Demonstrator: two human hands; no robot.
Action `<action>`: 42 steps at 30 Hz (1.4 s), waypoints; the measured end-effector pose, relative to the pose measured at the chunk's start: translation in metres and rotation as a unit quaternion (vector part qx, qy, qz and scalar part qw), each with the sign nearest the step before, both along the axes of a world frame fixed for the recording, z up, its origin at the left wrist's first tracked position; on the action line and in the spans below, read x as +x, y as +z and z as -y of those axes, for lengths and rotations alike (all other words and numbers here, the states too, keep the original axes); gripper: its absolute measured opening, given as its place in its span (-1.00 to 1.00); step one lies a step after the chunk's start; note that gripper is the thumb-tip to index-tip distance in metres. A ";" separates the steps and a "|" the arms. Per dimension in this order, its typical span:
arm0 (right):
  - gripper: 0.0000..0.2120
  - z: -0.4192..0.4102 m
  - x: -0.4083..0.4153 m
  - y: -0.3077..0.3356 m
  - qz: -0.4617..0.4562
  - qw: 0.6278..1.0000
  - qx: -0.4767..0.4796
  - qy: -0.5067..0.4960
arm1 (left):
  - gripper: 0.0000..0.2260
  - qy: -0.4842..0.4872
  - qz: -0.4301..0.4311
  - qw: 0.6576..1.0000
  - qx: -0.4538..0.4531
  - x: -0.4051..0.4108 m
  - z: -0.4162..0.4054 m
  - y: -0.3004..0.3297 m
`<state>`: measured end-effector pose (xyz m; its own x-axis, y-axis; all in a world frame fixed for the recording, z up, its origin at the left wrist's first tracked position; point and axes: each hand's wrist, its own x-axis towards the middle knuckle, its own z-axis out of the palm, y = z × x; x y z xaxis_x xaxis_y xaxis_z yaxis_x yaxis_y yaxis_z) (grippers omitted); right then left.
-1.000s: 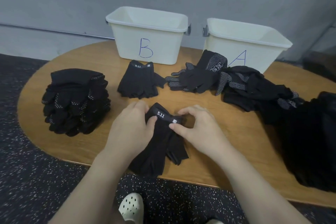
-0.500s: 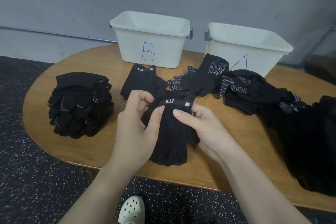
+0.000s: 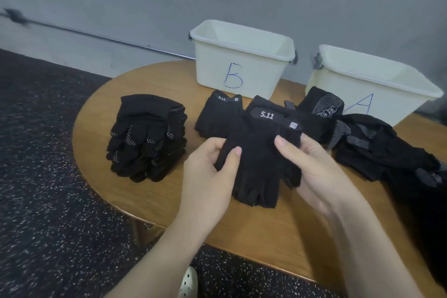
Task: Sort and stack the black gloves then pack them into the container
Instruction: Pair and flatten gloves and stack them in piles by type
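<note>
— Gloves first: a dotted stack [image 3: 147, 136] sits on the table's [image 3: 254, 227] left part, a small 5.11 pile [image 3: 219, 116] just right of it, near bin B [image 3: 242, 60].

— And the hands?

— Left hand [image 3: 208, 176] and right hand [image 3: 319, 172] hold 1 fingerless 5.11 glove [image 3: 261, 157] above the table, fingers and thumbs clamped on its 2 side edges.

— So this is sorting?

— I judge so. Next it likely goes squarely onto that 5.11 pile; the unsorted heap [image 3: 377, 147] before bin A [image 3: 372, 84] waits.
</note>
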<state>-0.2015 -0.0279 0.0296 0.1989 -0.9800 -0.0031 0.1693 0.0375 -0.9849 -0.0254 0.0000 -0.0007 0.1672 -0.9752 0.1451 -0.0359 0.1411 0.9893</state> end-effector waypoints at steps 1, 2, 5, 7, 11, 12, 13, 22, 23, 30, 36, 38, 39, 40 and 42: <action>-0.70 0.007 0.001 0.002 -0.044 0.999 0.000 0.023 | -0.91 0.025 -0.012 1.000 0.001 0.000 0.004 -0.002; -0.73 0.015 0.004 0.005 -0.080 0.996 -0.006 0.031 | -0.90 0.052 -0.024 0.998 0.005 -0.001 0.008 -0.003; -0.80 0.046 0.012 0.015 -0.115 0.993 -0.020 0.005 | -0.94 0.128 -0.052 0.990 0.020 -0.007 0.023 -0.005; -0.78 0.065 0.015 0.023 -0.128 0.991 -0.029 0.001 | -0.95 0.151 -0.102 0.982 0.039 -0.009 0.033 -0.003; -0.80 0.100 0.020 0.021 -0.122 0.992 -0.025 -0.020 | -0.87 0.173 -0.255 0.948 0.076 -0.008 0.048 0.002; -0.80 0.108 0.022 0.018 -0.119 0.992 -0.022 -0.021 | -0.85 0.174 -0.259 0.947 0.075 -0.009 0.049 0.002; -0.79 0.116 0.024 0.015 -0.116 0.993 -0.018 -0.017 | -0.83 0.177 -0.257 0.947 0.073 -0.010 0.051 0.002; -0.82 0.172 0.044 -0.016 -0.173 0.984 -0.051 -0.007 | -0.68 0.194 -0.186 0.960 0.078 -0.011 0.057 -0.002; -0.84 0.176 0.046 -0.017 -0.211 0.974 -0.078 -0.011 | -0.65 0.186 -0.171 0.964 0.083 -0.010 0.057 -0.002; -0.73 0.188 0.049 -0.032 -0.307 0.941 -0.127 -0.059 | -0.61 0.141 -0.108 0.974 0.143 -0.004 0.058 -0.010; -0.29 0.180 0.046 -0.025 -0.434 0.878 -0.162 -0.120 | -0.60 0.121 -0.032 0.981 0.147 -0.004 0.050 -0.011; -0.34 0.171 0.045 -0.022 -0.495 0.829 -0.220 -0.141 | -0.58 0.107 0.032 0.984 0.138 -0.005 0.046 -0.013; -0.39 0.165 0.045 -0.020 -0.509 0.813 -0.245 -0.141 | -0.57 0.098 0.078 0.984 0.127 -0.005 0.044 -0.014; -0.44 0.159 0.045 -0.019 -0.517 0.803 -0.263 -0.135 | -0.55 0.088 0.127 0.982 0.111 -0.006 0.041 -0.015; -0.54 0.147 0.041 -0.017 -0.530 0.791 -0.283 -0.115 | -0.54 0.065 0.200 0.974 0.084 -0.008 0.037 -0.017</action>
<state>-0.1604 -0.1751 0.0123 0.1957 -0.8937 0.4038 -0.8241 -0.3730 -0.4263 -0.0335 -0.0373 -0.0180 0.2535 -0.9652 0.0649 -0.4295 -0.0522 0.9015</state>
